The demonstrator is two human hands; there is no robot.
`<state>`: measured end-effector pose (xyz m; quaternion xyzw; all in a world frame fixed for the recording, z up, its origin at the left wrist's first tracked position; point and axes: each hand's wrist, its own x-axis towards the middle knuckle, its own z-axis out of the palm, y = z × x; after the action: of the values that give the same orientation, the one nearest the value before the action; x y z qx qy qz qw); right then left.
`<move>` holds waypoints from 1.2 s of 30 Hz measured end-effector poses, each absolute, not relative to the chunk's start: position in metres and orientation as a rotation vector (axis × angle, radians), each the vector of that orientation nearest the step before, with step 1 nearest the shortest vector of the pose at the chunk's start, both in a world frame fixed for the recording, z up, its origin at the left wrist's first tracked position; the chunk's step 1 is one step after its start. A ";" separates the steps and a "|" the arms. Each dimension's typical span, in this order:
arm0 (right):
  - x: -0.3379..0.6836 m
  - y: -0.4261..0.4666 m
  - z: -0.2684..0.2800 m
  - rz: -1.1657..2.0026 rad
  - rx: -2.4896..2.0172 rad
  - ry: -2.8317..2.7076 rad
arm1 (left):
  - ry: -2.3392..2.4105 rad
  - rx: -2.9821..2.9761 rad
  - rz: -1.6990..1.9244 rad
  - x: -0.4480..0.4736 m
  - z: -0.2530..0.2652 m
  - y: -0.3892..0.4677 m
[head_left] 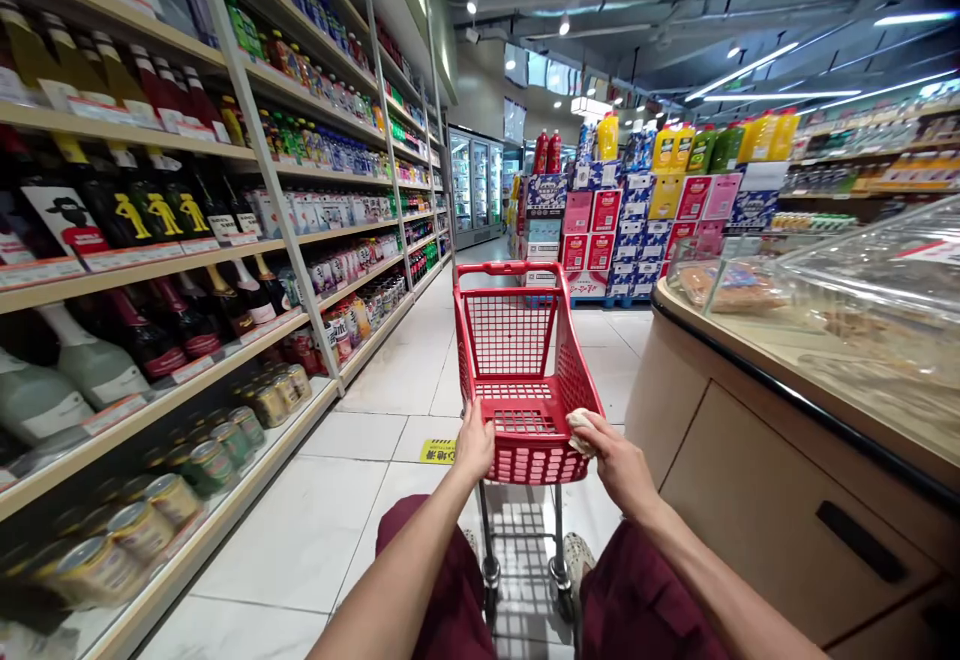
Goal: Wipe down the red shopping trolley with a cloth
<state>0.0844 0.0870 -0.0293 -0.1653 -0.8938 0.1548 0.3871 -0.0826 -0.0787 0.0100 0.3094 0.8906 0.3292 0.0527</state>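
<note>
A red plastic shopping cart (517, 335) stands right in front of me, with its mesh floor and far wall showing. My left hand (475, 443) is closed on the near left rim of its basket. Pinched in my right hand (611, 452) is a crumpled whitish cloth (582, 430), which may be a tissue. That cloth rests against the near right corner of the basket. Between my knees, clad in dark red trousers (645, 590), the cart's metal legs and wheels (491, 572) show on the floor.
Shelves of bottles and cans (180, 265) line the left side. At right stands a wooden counter (705, 440) with clear covers over packaged food. Ahead rise stacked drink boxes (600, 230), with glass-door coolers (476, 175) behind. A yellow floor sticker (437, 451) lies left of the cart.
</note>
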 end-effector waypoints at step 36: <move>0.033 -0.004 -0.079 0.050 -0.052 -2.245 | 2.740 1.148 1.174 -0.084 0.001 -0.108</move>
<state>0.0332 -0.0036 -0.0787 -0.0209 -0.9009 0.0200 0.4330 -0.0841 -0.1076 0.0008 0.3591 0.8575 0.3675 -0.0266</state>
